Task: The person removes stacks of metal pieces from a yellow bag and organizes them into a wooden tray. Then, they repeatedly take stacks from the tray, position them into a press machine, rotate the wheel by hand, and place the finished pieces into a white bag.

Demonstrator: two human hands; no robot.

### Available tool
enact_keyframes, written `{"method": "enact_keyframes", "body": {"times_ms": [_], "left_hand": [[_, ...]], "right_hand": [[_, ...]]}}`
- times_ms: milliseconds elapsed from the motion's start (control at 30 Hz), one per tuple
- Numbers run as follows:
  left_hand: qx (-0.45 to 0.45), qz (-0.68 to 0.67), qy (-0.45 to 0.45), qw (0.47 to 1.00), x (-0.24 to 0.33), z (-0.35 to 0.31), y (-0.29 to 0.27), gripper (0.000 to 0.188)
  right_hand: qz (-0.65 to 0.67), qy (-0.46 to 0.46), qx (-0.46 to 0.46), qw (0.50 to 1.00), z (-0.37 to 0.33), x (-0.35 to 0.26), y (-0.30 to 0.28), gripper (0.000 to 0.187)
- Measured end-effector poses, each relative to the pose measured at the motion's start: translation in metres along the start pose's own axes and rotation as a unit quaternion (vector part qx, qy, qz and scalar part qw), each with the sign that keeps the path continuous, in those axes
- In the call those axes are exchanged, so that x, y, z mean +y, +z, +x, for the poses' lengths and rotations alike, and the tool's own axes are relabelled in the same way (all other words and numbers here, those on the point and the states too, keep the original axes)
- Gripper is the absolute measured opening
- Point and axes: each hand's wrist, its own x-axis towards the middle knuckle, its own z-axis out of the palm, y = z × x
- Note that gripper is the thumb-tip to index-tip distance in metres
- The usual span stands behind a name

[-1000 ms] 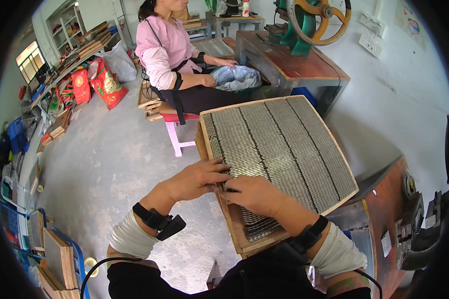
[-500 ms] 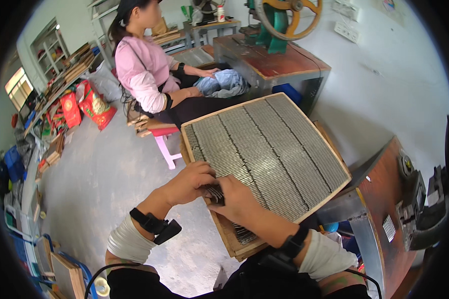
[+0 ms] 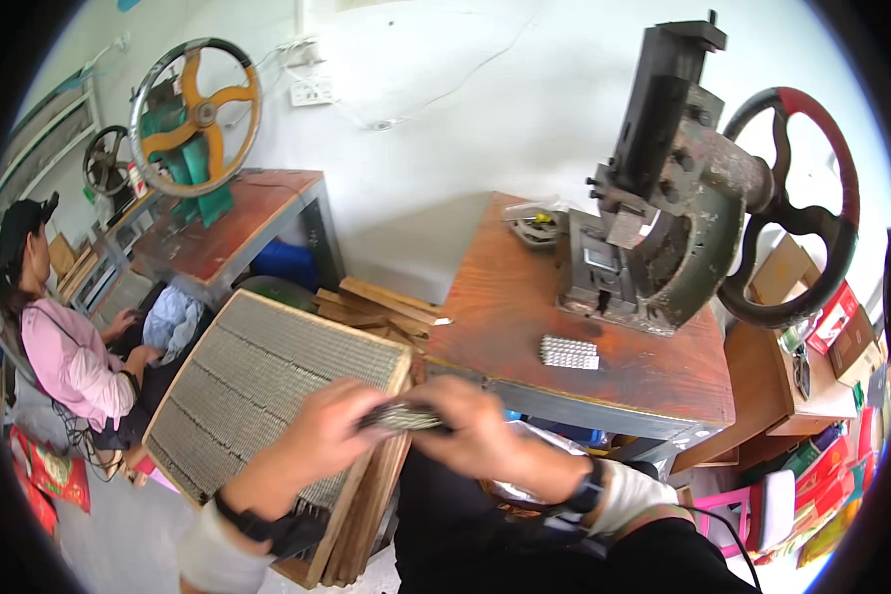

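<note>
Between my two hands is a short row of thin dark metal pieces [image 3: 404,417], blurred by motion. My left hand [image 3: 322,433] grips its left end and my right hand [image 3: 477,428] its right end, both with curled fingers. Below and to the left lies a shallow wooden tray [image 3: 402,370], tilted in view. Close rows of small grey metal pieces [image 3: 267,381] fill most of it, parted by dark lines. My left forearm crosses the tray's near part and hides some of it.
Right of the tray stands a red-brown table [image 3: 653,368] bearing a dark hand press [image 3: 708,223] with a large handwheel [image 3: 846,243]. A small silver studded piece [image 3: 569,352] lies before the press. At far left sits a person in pink [image 3: 64,361] beside a green press [image 3: 190,163].
My view has swung right, bringing the dark hand press into sight. My hands have lifted the metal pieces off the tray's near edge and moved toward the table.
</note>
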Motion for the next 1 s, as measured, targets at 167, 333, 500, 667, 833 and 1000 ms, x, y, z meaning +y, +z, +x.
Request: {"method": "enact_keyframes", "body": {"times_ms": [167,333,500,667,833,1000], "left_hand": [[0.005,-0.087,0.129,0.988,0.026,0.132,0.141,0.031],[-0.019,0.001,0.132,0.991,0.036,0.159,0.201,0.029],[0.006,0.035,0.098,0.995,0.022,0.166,0.207,0.047],[-0.101,0.038,0.063,0.992,0.014,0.173,0.203,0.066],[-0.050,-0.089,0.049,0.994,0.022,0.168,0.204,0.064],[-0.039,-0.014,0.077,0.996,0.028,0.169,0.209,0.068]], "right_hand": [[-0.111,0.217,0.106,0.964,-0.069,0.053,-0.124,0.033],[-0.250,0.216,0.073,0.941,-0.101,0.093,-0.157,0.025],[-0.243,0.208,0.038,0.947,-0.099,0.119,-0.169,0.072],[-0.274,0.234,-0.046,0.932,-0.090,0.127,-0.178,0.072],[-0.100,0.273,0.009,0.957,-0.096,0.118,-0.180,0.072],[-0.367,0.289,-0.016,0.884,-0.100,0.109,-0.172,0.088]]}}
